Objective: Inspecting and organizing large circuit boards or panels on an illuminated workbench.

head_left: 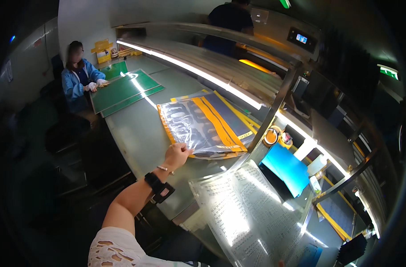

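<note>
My left hand (177, 155) reaches across the grey table with its fingers closed in a pinch on the near corner of a clear plastic sleeve (185, 129). Inside the sleeve lies a dark sheet with orange bands and an orange border. Beneath it are dark, yellow-edged sheets (238, 127). Nearer to me a large transparent film (232, 209) with rows of small dark marks reflects the lamp strongly. At the film's lower edge a small skin-coloured spot may be a fingertip of my right hand; the rest of that hand is out of view.
A co-worker (80, 75) in a blue jacket and white gloves handles green panels (127, 91) at the far left. Another person (229, 24) stands behind the lit shelf frame (189, 69). Tape rolls (272, 135), a blue sheet (285, 169) and a white bottle (317, 164) stand at the right.
</note>
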A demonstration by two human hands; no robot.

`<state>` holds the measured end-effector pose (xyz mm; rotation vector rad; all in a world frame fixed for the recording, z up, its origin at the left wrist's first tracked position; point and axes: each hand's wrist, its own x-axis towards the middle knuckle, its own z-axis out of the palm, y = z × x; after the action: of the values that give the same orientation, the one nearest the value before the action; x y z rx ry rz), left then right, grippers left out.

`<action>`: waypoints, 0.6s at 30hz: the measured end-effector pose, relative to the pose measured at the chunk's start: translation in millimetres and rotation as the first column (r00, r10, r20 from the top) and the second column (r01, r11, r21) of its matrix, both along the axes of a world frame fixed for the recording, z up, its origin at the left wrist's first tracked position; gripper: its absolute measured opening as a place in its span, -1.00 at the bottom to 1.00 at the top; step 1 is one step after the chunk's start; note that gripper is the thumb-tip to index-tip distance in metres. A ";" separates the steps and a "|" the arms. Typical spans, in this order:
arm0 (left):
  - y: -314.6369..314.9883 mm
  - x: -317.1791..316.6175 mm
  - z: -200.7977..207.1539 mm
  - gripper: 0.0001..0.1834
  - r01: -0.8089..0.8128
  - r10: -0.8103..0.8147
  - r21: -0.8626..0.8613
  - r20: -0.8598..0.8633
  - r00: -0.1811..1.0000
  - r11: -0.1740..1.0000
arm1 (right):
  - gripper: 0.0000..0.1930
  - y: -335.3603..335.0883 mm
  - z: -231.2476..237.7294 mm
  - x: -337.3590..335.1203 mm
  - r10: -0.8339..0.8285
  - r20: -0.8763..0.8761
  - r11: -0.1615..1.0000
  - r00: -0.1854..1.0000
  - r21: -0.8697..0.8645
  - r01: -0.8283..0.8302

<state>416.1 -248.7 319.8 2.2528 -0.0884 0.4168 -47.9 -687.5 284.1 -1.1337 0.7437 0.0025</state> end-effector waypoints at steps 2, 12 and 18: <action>10.5 -34.2 -9.4 -0.66 0.002 -0.004 -0.075 -0.035 0.999 0.997 | -0.53 0.2 3.1 -13.0 0.067 -0.015 0.997 0.998 0.044 -0.066; 54.6 -140.4 -59.9 -0.91 -0.040 -0.053 -0.594 -0.138 0.989 0.804 | -0.54 32.4 44.6 9.9 0.235 -0.160 0.972 0.959 0.037 -0.232; 76.4 -150.7 -56.8 -0.92 0.051 -0.170 -0.746 -0.084 0.982 0.664 | -0.55 43.1 40.3 32.6 0.257 -0.069 0.966 0.964 0.045 -0.254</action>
<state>265.4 -172.2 263.1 1.4358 0.0237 0.1618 -15.3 -644.3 324.5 -1.1941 0.6555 0.2761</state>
